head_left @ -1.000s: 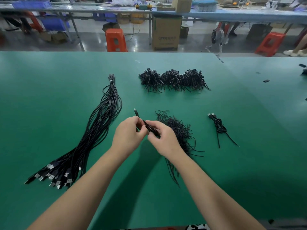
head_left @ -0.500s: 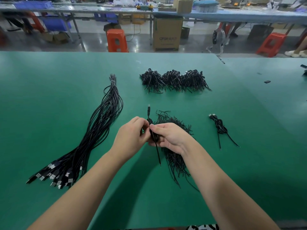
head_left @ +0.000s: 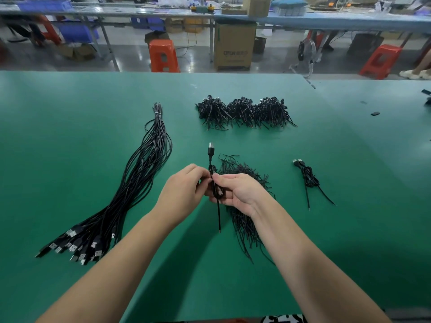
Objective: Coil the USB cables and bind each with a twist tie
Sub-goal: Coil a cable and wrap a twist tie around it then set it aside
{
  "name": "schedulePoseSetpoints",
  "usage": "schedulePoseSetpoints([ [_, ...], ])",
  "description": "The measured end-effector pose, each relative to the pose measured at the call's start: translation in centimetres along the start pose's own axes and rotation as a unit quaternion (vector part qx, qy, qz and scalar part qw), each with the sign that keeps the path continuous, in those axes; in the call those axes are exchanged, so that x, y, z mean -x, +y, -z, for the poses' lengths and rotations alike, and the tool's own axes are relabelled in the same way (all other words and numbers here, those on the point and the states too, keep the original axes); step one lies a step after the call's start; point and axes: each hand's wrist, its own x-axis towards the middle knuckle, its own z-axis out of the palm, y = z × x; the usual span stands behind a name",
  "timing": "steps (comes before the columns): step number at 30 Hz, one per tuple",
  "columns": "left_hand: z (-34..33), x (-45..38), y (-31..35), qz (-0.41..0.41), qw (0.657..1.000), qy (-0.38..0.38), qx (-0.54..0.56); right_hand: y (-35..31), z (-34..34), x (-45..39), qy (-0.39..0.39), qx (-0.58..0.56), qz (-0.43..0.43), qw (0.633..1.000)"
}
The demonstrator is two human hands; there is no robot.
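A green table (head_left: 70,136) fills most of the view under both hands. Beyond its far edge lies a grey workshop floor with a long bench (head_left: 326,19), three orange stools, the nearest straight ahead (head_left: 163,55), and one large carton (head_left: 234,46) under the bench, with smaller boxes further back.

Left of the left hand lies one long bundle (head_left: 140,183) of straight black cables, tied near its far tip, its USB plugs fanned out at the near end; the cables are too many to count. Far ahead of the hands sit three heaps (head_left: 245,111) of bound coils, touching in a row. Under and just behind the right hand spreads one loose pile of ties (head_left: 242,224). Well to the right of the right hand rests one finished coil (head_left: 307,178), its tail trailing toward the near side.

The left hand (head_left: 184,194) and the right hand (head_left: 238,191) meet over the table, both pinching one coiled cable (head_left: 215,190) between fingertips. Its plug (head_left: 211,150) sticks up away from the hands, and its bare end hangs down toward the near edge.
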Motion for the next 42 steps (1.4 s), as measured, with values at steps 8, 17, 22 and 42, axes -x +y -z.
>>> schedulePoseSetpoints([
  [8, 1.2, -0.3, 0.4, -0.091, 0.993, -0.017, -0.073, 0.2, 0.5, 0.1, -0.044, 0.026, -0.030, 0.998],
  [17, 0.3, -0.6, -0.9, 0.308, 0.899, -0.076, 0.302, 1.1, 0.4, -0.1, -0.033, 0.270, 0.244, 0.931],
  [22, 0.0, -0.4, -0.4, 0.263, 0.932, -0.065, 0.239, 1.2, 0.0, -0.8, 0.039, 0.227, 0.213, 0.950],
  [42, 0.3, -0.5, -1.2, 0.247, 0.943, -0.029, 0.219, 0.8, -0.5, -0.2, -0.020, 0.169, 0.181, 0.969],
])
